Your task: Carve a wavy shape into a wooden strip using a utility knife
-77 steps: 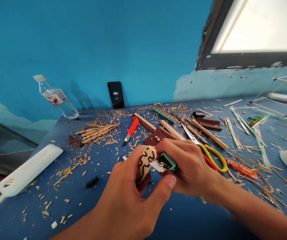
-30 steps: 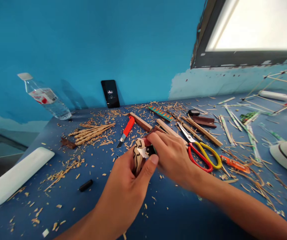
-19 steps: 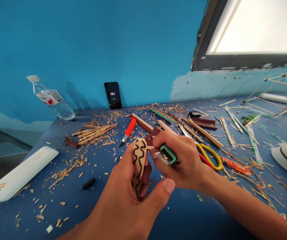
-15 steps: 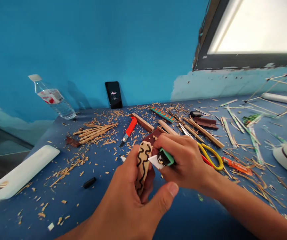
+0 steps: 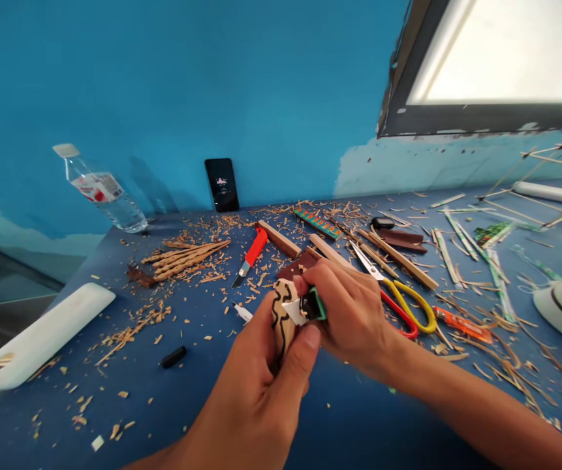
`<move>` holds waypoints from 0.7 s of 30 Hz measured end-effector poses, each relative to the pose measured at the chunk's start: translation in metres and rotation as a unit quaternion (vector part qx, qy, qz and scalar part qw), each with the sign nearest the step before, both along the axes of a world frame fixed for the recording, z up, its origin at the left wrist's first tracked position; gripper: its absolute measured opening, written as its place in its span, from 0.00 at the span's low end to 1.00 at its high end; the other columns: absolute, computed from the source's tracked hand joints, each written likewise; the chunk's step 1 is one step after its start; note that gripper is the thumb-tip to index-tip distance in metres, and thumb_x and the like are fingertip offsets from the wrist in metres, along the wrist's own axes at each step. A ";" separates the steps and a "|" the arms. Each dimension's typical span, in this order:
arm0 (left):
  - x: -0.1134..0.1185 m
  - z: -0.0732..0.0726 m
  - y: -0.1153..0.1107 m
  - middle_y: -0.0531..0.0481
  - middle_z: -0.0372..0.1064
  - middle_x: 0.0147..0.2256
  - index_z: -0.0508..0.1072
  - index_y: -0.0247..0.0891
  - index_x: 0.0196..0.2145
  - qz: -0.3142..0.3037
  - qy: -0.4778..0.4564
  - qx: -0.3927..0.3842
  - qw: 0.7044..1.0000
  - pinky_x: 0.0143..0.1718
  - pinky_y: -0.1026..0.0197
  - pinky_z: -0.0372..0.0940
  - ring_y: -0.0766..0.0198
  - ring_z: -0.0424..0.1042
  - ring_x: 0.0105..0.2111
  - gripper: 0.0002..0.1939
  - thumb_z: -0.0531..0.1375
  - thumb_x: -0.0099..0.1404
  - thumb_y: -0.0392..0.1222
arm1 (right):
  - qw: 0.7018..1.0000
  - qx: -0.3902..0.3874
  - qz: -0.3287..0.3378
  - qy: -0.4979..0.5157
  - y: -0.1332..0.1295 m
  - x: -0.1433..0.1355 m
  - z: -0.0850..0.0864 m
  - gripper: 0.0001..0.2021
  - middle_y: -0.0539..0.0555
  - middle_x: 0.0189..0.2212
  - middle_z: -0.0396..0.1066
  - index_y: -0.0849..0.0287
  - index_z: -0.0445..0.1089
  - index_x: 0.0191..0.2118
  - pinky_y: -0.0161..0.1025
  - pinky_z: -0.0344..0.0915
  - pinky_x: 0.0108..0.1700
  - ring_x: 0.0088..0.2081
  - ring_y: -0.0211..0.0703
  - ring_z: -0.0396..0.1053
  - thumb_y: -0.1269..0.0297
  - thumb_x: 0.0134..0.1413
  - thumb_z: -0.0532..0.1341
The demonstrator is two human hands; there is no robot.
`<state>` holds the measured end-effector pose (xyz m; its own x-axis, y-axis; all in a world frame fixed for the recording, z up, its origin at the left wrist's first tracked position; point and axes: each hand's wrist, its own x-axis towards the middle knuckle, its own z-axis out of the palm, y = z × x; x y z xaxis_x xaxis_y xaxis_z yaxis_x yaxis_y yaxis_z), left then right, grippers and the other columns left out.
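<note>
My left hand [image 5: 265,385] is wrapped round a piece of wood [image 5: 285,329] with wavy black lines drawn on it. Its thumb presses along the near side of the wood. In my right hand [image 5: 354,310] is a green utility knife [image 5: 316,304], its blade laid against the wood's upper right edge. The lower part of the wood is hidden by my left fingers. Just beyond my hands lie a dark brown piece [image 5: 300,262] and a white pen [image 5: 242,312]. Scissors [image 5: 408,303] with red and yellow handles lie beside my right wrist.
A red cutter [image 5: 254,251], carved sticks [image 5: 192,260] and wood strips lie on the blue table among shavings. A phone [image 5: 222,185] and a water bottle [image 5: 107,196] stand against the wall. A white board [image 5: 55,333] is at left; a stick frame [image 5: 525,196] stands at right.
My left thumb has closed in onto the wood, near the blade. My right hand has moved slightly left and down with the utility knife, uncovering more of the scissors.
</note>
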<state>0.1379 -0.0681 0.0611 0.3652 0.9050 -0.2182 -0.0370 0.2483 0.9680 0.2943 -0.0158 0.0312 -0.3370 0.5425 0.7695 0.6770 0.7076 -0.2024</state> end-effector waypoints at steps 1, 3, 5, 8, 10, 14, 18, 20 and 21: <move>0.001 0.000 -0.002 0.64 0.46 0.21 0.60 0.46 0.44 -0.012 -0.023 -0.039 0.999 0.17 0.70 0.43 0.73 0.43 0.18 0.16 0.58 0.72 0.59 | 1.000 0.013 -0.004 0.002 0.001 -0.001 -0.002 0.05 0.51 0.27 0.68 0.58 0.64 0.34 0.39 0.57 0.29 0.27 0.40 0.63 0.71 0.63 0.55; 0.000 0.000 -0.006 0.64 0.45 0.22 0.59 0.48 0.47 -0.036 -0.049 -0.074 0.995 0.17 0.70 0.42 0.74 0.42 0.18 0.17 0.58 0.72 0.59 | 1.000 0.010 0.001 0.011 0.003 -0.001 -0.004 0.04 0.52 0.28 0.70 0.58 0.65 0.35 0.39 0.57 0.30 0.28 0.40 0.65 0.71 0.63 0.55; -0.002 -0.001 -0.008 0.63 0.46 0.24 0.59 0.48 0.45 -0.033 -0.067 -0.069 0.995 0.18 0.70 0.43 0.75 0.43 0.19 0.16 0.59 0.72 0.57 | 0.999 -0.022 0.013 0.046 0.004 0.001 -0.003 0.02 0.51 0.29 0.72 0.58 0.66 0.37 0.38 0.57 0.30 0.28 0.39 0.66 0.71 0.60 0.57; -0.006 -0.003 -0.006 0.60 0.50 0.29 0.59 0.46 0.41 -0.017 -0.110 -0.082 0.990 0.21 0.72 0.50 0.75 0.48 0.22 0.14 0.60 0.72 0.55 | 0.988 -0.088 0.025 0.126 0.006 0.005 0.005 0.03 0.46 0.27 0.72 0.56 0.66 0.36 0.35 0.57 0.29 0.25 0.34 0.65 0.71 0.60 0.60; -0.008 -0.004 -0.004 0.59 0.54 0.31 0.61 0.45 0.40 -0.015 -0.144 -0.089 0.986 0.22 0.73 0.55 0.74 0.53 0.24 0.13 0.59 0.73 0.53 | 0.977 -0.139 0.056 0.154 0.006 0.007 0.010 0.05 0.43 0.22 0.68 0.56 0.64 0.34 0.35 0.55 0.27 0.21 0.32 0.60 0.69 0.62 0.60; -0.009 -0.003 -0.003 0.58 0.57 0.31 0.64 0.45 0.42 -0.011 -0.174 -0.084 0.981 0.22 0.73 0.60 0.73 0.58 0.26 0.08 0.57 0.75 0.49 | 0.972 -0.165 0.123 0.114 0.005 0.010 0.015 0.06 0.43 0.22 0.66 0.56 0.64 0.31 0.34 0.55 0.28 0.23 0.32 0.59 0.72 0.56 0.61; -0.010 -0.003 -0.006 0.57 0.57 0.31 0.64 0.45 0.44 -0.014 -0.157 -0.085 0.984 0.22 0.73 0.62 0.72 0.56 0.26 0.07 0.56 0.76 0.49 | 0.978 -0.148 0.131 0.061 0.006 0.010 0.012 0.05 0.45 0.25 0.68 0.57 0.64 0.31 0.34 0.55 0.28 0.25 0.33 0.60 0.73 0.50 0.60; -0.009 -0.003 -0.008 0.58 0.57 0.30 0.63 0.45 0.45 -0.010 -0.131 -0.084 0.988 0.21 0.73 0.60 0.72 0.55 0.25 0.09 0.56 0.75 0.51 | 0.979 -0.149 0.134 0.040 0.006 0.012 0.013 0.04 0.46 0.25 0.68 0.57 0.64 0.31 0.34 0.54 0.28 0.25 0.34 0.60 0.72 0.50 0.59; -0.009 -0.004 -0.009 0.58 0.57 0.29 0.62 0.46 0.45 -0.012 -0.117 -0.080 0.990 0.20 0.73 0.59 0.71 0.55 0.24 0.10 0.57 0.75 0.52 | 0.979 -0.148 0.136 0.029 0.006 0.013 0.014 0.04 0.46 0.25 0.68 0.57 0.64 0.31 0.35 0.53 0.28 0.25 0.34 0.59 0.72 0.49 0.58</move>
